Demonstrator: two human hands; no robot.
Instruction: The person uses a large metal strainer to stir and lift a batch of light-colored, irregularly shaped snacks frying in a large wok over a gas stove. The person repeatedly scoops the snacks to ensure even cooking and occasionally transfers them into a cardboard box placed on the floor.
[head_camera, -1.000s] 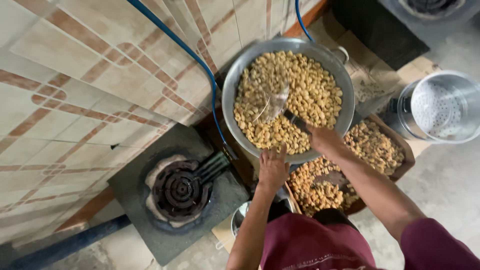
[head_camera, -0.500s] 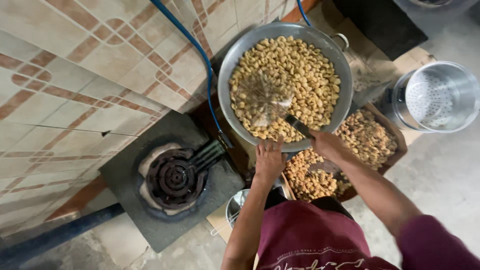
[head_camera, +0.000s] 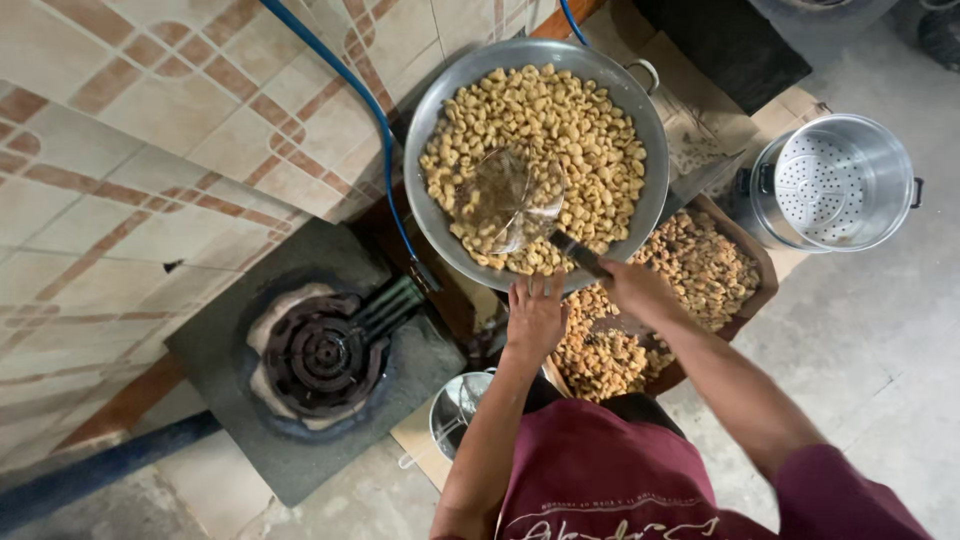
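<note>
Your right hand (head_camera: 640, 290) is clamped on the mesh skimmer (head_camera: 510, 200) in the nut-filled wok (head_camera: 640, 200), upper centre; your left hand (head_camera: 535, 315), fingers spread, touches its rim.

The person wears a maroon shirt (head_camera: 600, 470) with short sleeves; pale cursive lettering and a line of small print run across its near edge. Both forearms are bare from elbow to wrist. The left hand (head_camera: 533, 318) and right hand (head_camera: 640, 290) carry no gloves, rings or watch.
</note>
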